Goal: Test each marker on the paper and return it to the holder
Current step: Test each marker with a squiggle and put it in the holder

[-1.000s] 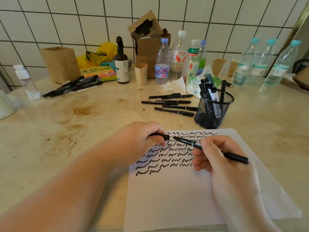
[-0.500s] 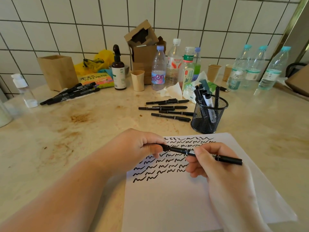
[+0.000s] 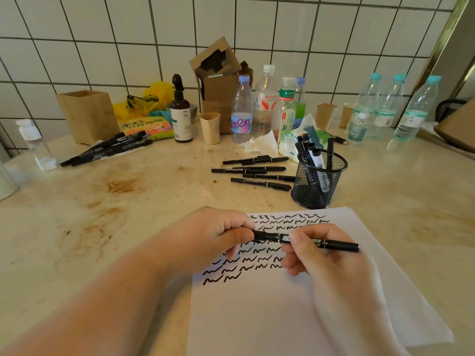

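A black marker lies level between both hands above the white paper, which carries rows of black squiggles. My left hand pinches the marker's capped left end. My right hand grips its barrel near the middle. The black mesh holder stands just beyond the paper's top edge, with several markers upright in it. Several more black markers lie loose on the counter to the holder's left.
Another bunch of black markers lies at the back left by a bamboo box. Water bottles, a brown spray bottle, paper cups and a cardboard box line the tiled wall. The beige counter is stained.
The cap in my left hand and the marker in my right came together; the cap now sits on the marker's tip. Both hands stay over the paper.
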